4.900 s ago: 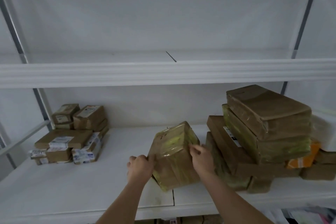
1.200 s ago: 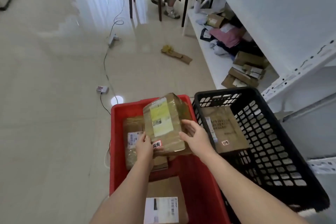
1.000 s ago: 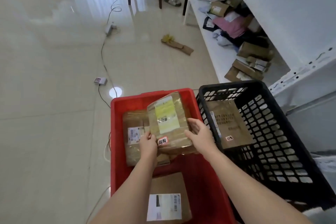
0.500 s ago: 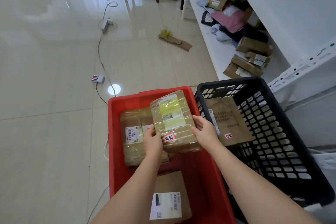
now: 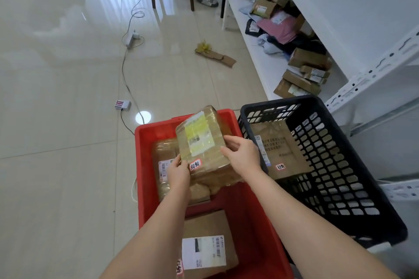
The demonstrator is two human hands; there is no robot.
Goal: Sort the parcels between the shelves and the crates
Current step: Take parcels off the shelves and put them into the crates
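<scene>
Two crates stand on the floor, the red crate [image 5: 145, 165] left of the black crate [image 5: 362, 188]. Above the red one hangs the taped parcel [image 5: 204, 149], left hand [image 5: 179, 173] and right hand [image 5: 242, 154] each gripping a side. Lower it level beside the labelled box [image 5: 207, 247], then release both grips together.

Bright, even indoor light; window glare streaks the glossy floor [image 5: 68, 75] (top left). Wide-angle bending at edges, slight softness overall.
</scene>
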